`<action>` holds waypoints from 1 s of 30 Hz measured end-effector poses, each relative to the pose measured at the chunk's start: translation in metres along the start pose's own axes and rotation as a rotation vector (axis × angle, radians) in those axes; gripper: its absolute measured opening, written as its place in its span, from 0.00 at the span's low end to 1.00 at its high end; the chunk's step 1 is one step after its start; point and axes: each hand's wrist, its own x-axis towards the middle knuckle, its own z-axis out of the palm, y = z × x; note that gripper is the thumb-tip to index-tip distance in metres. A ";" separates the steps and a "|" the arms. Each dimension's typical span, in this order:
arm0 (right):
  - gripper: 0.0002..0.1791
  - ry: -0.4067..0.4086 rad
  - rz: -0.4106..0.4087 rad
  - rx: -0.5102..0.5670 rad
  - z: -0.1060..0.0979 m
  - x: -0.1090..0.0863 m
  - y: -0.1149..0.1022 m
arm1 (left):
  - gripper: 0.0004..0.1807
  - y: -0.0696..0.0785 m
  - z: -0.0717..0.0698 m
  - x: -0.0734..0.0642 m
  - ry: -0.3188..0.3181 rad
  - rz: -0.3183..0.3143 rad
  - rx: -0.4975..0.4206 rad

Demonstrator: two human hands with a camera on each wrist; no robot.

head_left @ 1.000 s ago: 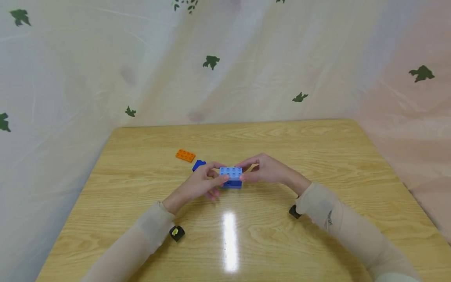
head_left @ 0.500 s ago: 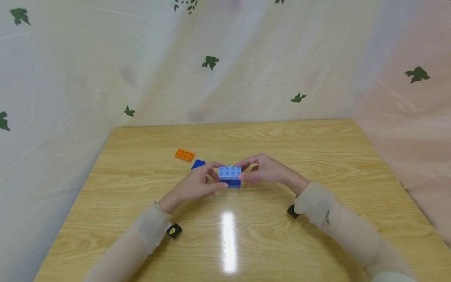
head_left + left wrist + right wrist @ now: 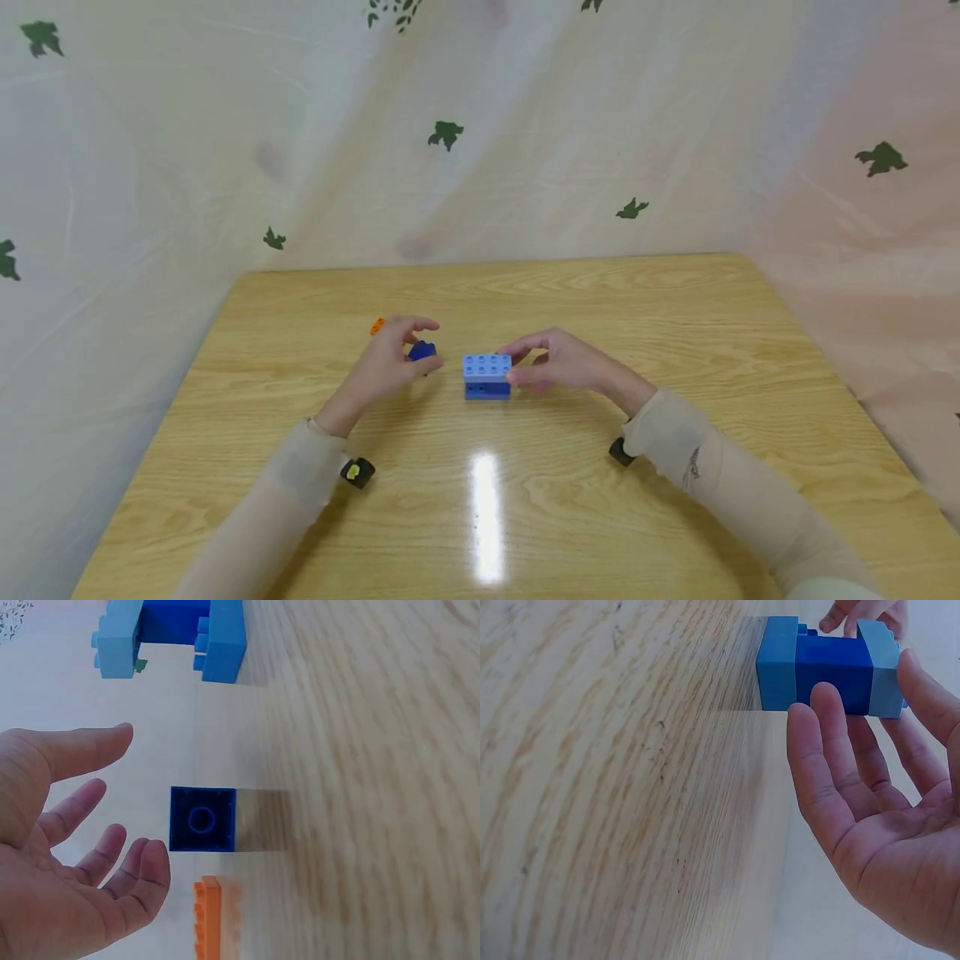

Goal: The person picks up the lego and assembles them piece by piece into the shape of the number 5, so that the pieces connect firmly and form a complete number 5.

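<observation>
A small stack of toy building bricks stands on the table: a light blue brick [image 3: 487,367] on top, a dark blue brick [image 3: 832,671] under its right part, and a mid-blue brick [image 3: 487,397] as base. A gap shows at the stack's left. My right hand [image 3: 573,360] pinches the top brick at its right end between thumb and fingers. To the left, my left hand [image 3: 381,362] is spread around a loose dark blue brick [image 3: 202,819], fingers apart from it in the left wrist view. That brick lies on its side, hollow underside showing.
An orange brick [image 3: 378,326] lies flat just beyond my left hand, which partly hides it in the head view. The wooden table [image 3: 637,517] ends at a patterned cloth backdrop [image 3: 525,167] behind and at the sides.
My left hand has let go of the stack and moved left to the loose dark blue brick, now overlapping the orange one. The right hand stays at the stack.
</observation>
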 end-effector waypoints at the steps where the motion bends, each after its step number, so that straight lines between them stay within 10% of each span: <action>1: 0.25 0.000 -0.001 -0.001 0.000 0.000 0.000 | 0.28 -0.002 0.000 0.000 0.004 -0.003 0.002; 16: 0.24 0.004 -0.029 -0.030 0.003 0.000 0.002 | 0.32 -0.024 0.006 0.004 -0.067 -0.141 -0.015; 30: 0.25 -0.008 -0.215 -0.196 0.011 -0.006 0.002 | 0.31 -0.026 0.010 0.005 -0.062 -0.117 0.022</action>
